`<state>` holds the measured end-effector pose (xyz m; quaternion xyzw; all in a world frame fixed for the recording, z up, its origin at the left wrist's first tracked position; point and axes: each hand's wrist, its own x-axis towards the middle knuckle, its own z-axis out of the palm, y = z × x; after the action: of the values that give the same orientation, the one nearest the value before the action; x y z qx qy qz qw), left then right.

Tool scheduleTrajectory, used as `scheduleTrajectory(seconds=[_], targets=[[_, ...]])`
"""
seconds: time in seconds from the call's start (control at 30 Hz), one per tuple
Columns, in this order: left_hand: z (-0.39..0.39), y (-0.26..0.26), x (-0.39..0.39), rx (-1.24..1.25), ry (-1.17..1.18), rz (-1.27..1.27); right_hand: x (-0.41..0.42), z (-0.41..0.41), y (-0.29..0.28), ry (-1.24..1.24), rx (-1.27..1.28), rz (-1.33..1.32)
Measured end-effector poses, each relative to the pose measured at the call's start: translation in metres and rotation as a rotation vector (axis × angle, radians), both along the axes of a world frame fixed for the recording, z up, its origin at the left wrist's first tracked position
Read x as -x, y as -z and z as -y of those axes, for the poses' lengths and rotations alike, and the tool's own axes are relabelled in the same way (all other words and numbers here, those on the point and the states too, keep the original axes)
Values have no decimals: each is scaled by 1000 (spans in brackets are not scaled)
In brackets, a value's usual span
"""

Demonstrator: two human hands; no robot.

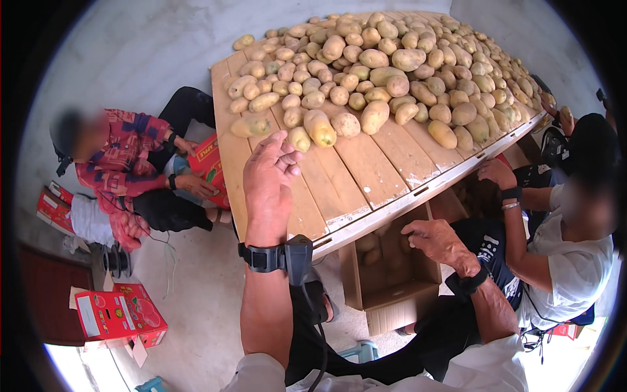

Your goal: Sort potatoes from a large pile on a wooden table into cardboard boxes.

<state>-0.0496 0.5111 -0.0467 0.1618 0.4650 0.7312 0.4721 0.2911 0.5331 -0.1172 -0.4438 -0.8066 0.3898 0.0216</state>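
A large heap of potatoes point(372, 59) covers the far part of a wooden slatted table point(343, 181). My left hand point(272, 171) is over the table's near left part, empty, with loosely bent fingers beside a small potato point(299, 139) at the heap's front edge. Whether the fingertips touch it I cannot tell. An oblong potato point(319, 128) lies just behind that one. My right hand point(438, 242) hangs above an open cardboard box point(392, 274) below the table edge, its fingers curled and no object visible in them. Several potatoes point(371, 249) lie in the box, partly in shadow.
At the left a seated person point(122, 161) handles a red printed carton point(210, 169). Another person point(563, 235) sits close on my right, an arm reaching under the table edge. An open red carton point(122, 313) stands on the floor at lower left. A teal stool point(362, 351) is below me.
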Motion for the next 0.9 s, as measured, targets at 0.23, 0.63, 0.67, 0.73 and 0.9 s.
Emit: scheduleTrajectory(seconds=[0.23, 0.63, 0.67, 0.73, 0.9], targets=[[-10, 5, 9, -51, -35, -53, -1, -3, -15, 0, 22, -384], [-61, 30, -46, 349, 23, -1392, 28, 13, 6, 210, 157, -408], [-65, 28, -49, 270, 12, -1506, 25, 16, 10, 190, 109, -376], [-77, 23, -54, 185, 9, -1616, 19, 19, 15, 191, 98, -315], [-102, 22, -60, 437, 299, -1793, 6, 22, 11, 177, 28, -338]])
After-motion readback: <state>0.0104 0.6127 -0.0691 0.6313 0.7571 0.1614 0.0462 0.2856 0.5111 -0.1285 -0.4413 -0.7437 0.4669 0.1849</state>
